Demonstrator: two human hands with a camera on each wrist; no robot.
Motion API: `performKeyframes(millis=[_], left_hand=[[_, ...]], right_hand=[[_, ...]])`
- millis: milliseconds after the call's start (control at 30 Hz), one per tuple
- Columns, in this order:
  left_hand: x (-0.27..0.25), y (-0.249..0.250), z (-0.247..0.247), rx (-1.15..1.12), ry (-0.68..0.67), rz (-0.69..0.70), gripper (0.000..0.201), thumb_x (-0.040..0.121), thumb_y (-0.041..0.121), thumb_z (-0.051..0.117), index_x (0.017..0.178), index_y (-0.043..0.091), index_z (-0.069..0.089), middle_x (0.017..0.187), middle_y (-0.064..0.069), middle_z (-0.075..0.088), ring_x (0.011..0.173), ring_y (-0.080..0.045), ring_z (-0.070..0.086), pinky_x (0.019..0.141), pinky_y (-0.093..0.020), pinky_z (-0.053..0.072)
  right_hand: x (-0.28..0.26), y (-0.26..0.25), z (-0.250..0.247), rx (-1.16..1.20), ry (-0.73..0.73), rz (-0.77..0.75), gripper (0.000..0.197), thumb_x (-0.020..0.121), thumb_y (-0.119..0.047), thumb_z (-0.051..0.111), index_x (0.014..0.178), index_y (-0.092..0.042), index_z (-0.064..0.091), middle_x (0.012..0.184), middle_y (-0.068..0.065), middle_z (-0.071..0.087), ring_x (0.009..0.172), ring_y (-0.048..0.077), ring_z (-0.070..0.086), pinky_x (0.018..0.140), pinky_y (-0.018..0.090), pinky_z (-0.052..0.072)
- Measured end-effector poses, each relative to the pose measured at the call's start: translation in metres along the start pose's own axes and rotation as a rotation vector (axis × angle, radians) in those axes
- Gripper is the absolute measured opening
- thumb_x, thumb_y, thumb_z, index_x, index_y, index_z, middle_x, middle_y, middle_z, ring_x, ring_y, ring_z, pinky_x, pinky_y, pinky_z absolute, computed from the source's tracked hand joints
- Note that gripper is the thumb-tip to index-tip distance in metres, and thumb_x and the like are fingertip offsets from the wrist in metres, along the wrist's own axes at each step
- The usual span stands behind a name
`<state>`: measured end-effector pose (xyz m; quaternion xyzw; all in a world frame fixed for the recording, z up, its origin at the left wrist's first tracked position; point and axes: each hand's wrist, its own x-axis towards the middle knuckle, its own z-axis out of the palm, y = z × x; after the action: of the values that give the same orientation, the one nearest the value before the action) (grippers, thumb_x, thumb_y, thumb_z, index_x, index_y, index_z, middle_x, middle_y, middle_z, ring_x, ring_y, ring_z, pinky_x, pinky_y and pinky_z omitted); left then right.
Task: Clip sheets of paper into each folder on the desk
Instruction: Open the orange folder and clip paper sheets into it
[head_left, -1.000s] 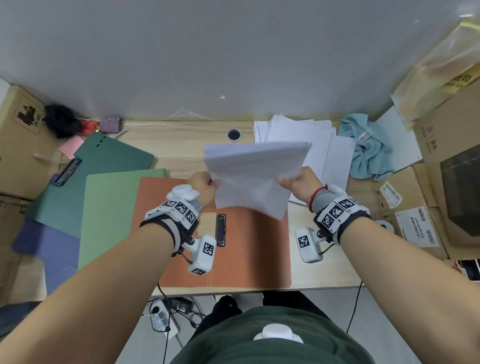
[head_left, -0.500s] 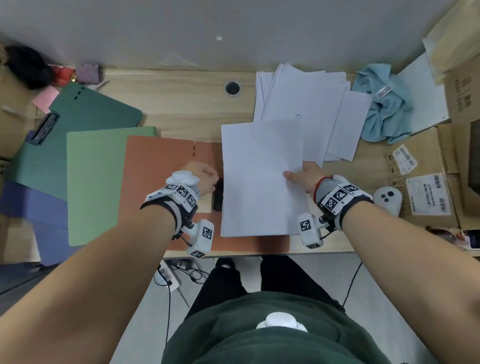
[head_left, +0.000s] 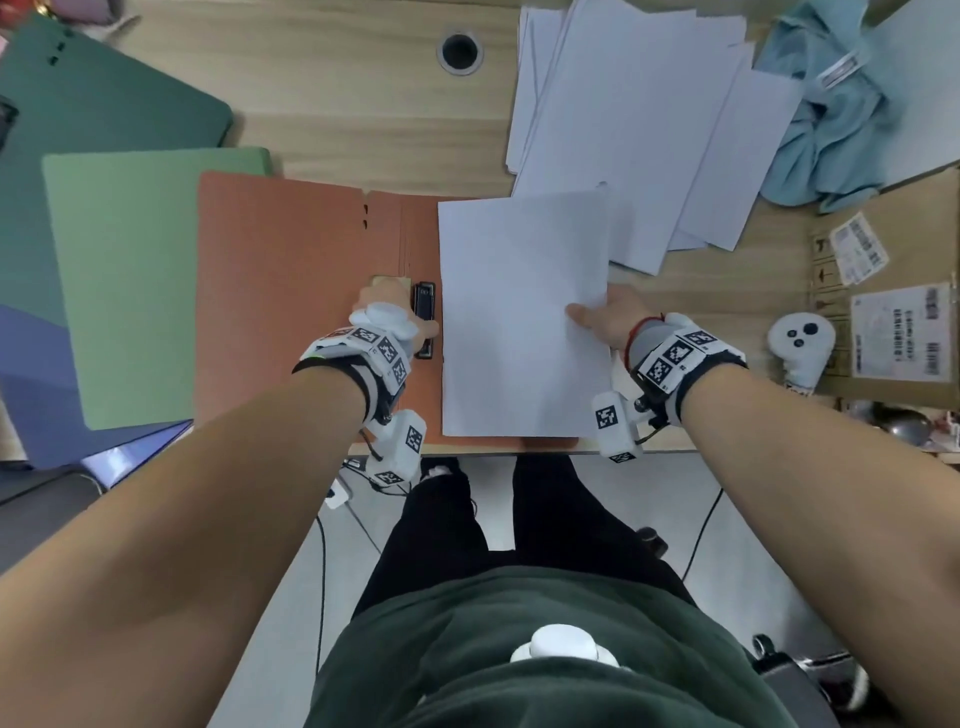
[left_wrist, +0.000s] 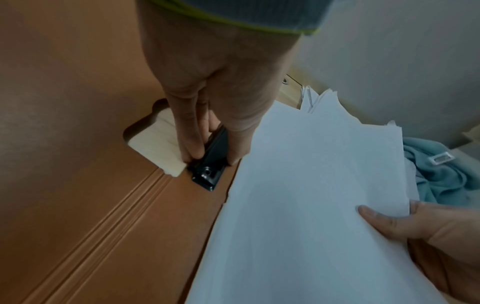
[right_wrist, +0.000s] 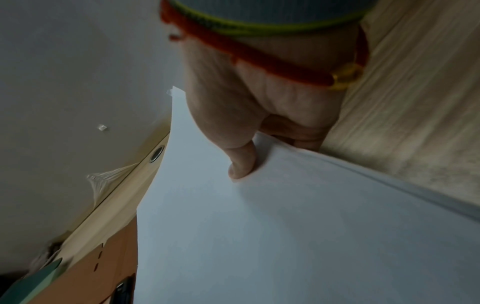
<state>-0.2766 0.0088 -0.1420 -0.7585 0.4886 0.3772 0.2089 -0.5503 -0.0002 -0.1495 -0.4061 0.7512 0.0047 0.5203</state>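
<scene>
A: What is the left hand (left_wrist: 215, 86) on?

B: The black metal clip (left_wrist: 209, 162) of the open orange folder (head_left: 291, 291). Fingers and thumb are curled down, pinching the clip from both sides. Just left of the fingers (left_wrist: 191, 144) a rounded cutout in the card shows pale wood.

A: And the right hand (head_left: 610, 317)?

B: It pinches a flat stack of white sheets (head_left: 519, 312) at the stack's right edge, thumb (right_wrist: 240, 162) pressed on top, the other fingers curled under. The stack is smooth and rectangular, and its left edge lies just right of the clip, over the folder's right half. Whether it rests fully on the card I cannot tell.

A: What is the folder like?

B: Matte card with parallel creases along the spine and small slots near the far end.

A: What else is near?

B: Beyond the right hand, a loose fan of white paper (head_left: 649, 114) on the wood-grain table (head_left: 363, 104), and further right a crumpled teal cloth (head_left: 831, 124). Left of the left hand, a light green folder (head_left: 135, 280) overlaps a dark green one (head_left: 104, 98), both smooth with rounded corners.
</scene>
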Motion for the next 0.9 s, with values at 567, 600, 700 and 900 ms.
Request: performKeyframes(millis=[567,600,700,900], left_hand=[[0.000,-0.020,-0.004,-0.654,-0.091,0.017,0.011,0.078,0.017,0.074,0.078,0.022,0.064,0.086,-0.010,0.073,0.079,-0.027,0.074,0.081,-0.045,0.061],[-0.002,-0.021,-0.006,-0.686,-0.090,0.028,0.012,0.082,0.011,0.071,0.079,0.020,0.063,0.086,-0.011,0.071,0.078,-0.027,0.072,0.082,-0.044,0.061],[-0.002,-0.022,-0.008,-0.778,-0.131,0.041,0.014,0.086,0.002,0.067,0.080,0.013,0.063,0.090,-0.016,0.065,0.072,-0.026,0.066,0.076,-0.035,0.062],[-0.001,-0.024,-0.005,-0.767,-0.103,0.066,0.015,0.086,0.001,0.068,0.099,0.007,0.064,0.096,-0.015,0.069,0.084,-0.027,0.072,0.078,-0.038,0.062]], right_hand=[[0.011,-0.006,-0.002,0.103,-0.075,0.015,0.037,0.090,-0.028,0.070,0.121,-0.009,0.065,0.121,0.008,0.068,0.109,0.027,0.066,0.102,0.044,0.050],[0.011,-0.006,-0.002,0.112,-0.085,0.023,0.036,0.090,-0.028,0.071,0.120,-0.010,0.065,0.121,0.007,0.069,0.108,0.027,0.066,0.102,0.045,0.050],[0.014,-0.007,-0.001,0.083,-0.090,0.013,0.040,0.088,-0.030,0.072,0.120,-0.007,0.066,0.118,0.008,0.070,0.106,0.028,0.067,0.101,0.045,0.051],[0.016,-0.019,0.007,-0.065,-0.046,0.005,0.049,0.092,-0.030,0.068,0.130,-0.002,0.056,0.119,0.006,0.064,0.106,0.024,0.062,0.087,0.029,0.046]])
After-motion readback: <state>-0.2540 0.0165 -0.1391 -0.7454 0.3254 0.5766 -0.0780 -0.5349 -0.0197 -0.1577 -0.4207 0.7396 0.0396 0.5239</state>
